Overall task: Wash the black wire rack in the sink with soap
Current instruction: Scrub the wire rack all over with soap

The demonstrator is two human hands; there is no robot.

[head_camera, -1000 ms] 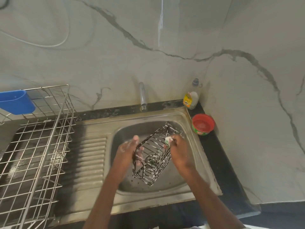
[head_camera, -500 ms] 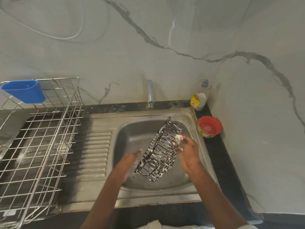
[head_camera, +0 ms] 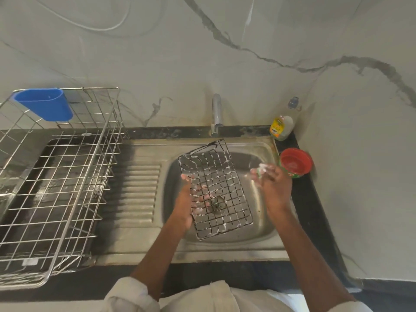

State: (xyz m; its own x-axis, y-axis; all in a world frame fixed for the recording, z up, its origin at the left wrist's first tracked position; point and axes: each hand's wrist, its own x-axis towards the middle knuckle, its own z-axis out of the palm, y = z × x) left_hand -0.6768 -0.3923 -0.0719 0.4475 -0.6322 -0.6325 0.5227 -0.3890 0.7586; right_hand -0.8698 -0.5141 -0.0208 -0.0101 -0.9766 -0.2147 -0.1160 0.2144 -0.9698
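The black wire rack (head_camera: pixel 216 188), streaked with white suds, is held over the steel sink (head_camera: pixel 258 230) with its grid bottom facing me. My left hand (head_camera: pixel 186 199) grips its left edge, fingers reaching under the grid. My right hand (head_camera: pixel 270 183) is to the right of the rack, apart from it, closed on a small soapy green-and-white scrub sponge (head_camera: pixel 262 168). The drain shows through the grid.
A faucet (head_camera: pixel 216 113) stands behind the basin. A dish-soap bottle (head_camera: pixel 282 124) and a red soap tub (head_camera: pixel 295 162) sit at the back right corner. A large steel drying rack (head_camera: pixel 56 190) with a blue cup (head_camera: pixel 45 104) fills the counter on the left, beside the ribbed drainboard (head_camera: pixel 139 192).
The rack has turned from standing on edge to showing its flat grid bottom. My right hand with the sponge came off it and moved right. The camera view has tilted down.
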